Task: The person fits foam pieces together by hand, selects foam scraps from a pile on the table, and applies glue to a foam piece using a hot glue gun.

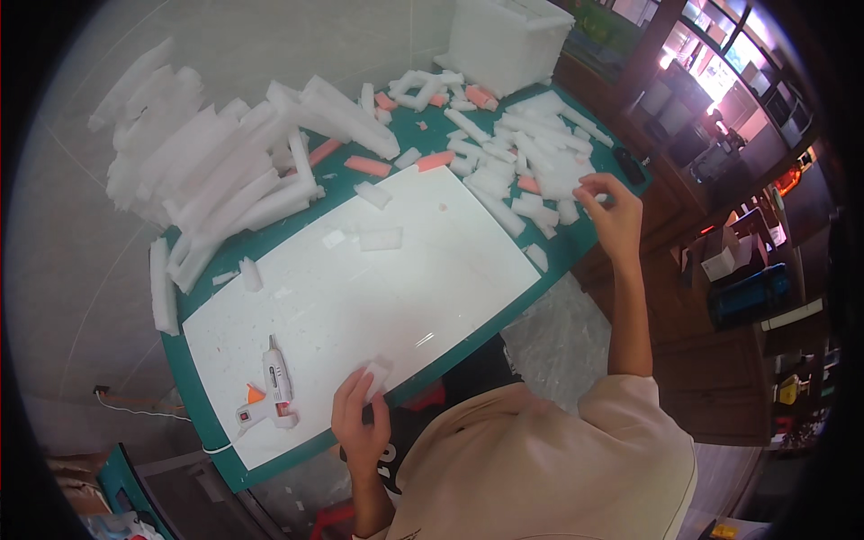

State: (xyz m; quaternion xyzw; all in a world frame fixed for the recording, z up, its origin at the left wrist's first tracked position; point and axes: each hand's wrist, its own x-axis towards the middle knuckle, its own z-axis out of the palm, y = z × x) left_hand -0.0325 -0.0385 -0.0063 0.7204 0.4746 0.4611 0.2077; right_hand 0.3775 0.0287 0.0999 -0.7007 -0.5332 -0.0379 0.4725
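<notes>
My left hand [362, 421] is over the near edge of a white board [432, 270], its fingers closed on a small white foam piece [379, 373]. My right hand [615, 216] reaches to the right end of the table, with thumb and fingertips pinched at the edge of a flat white foam piece [567, 173] in a heap of foam scraps [495, 171]. Left of my left hand, a white glue gun [277, 373] lies on the board. Two foam blocks, one a larger rectangle [382, 239] and one a small square [333, 238], rest near the board's middle.
Long white foam strips [207, 171] are piled at the back left. Pink foam pieces [367, 166] lie among the white ones behind the board. A white foam box [504, 45] stands at the back. A dark object [629, 166] sits at the green table's [205, 405] right corner.
</notes>
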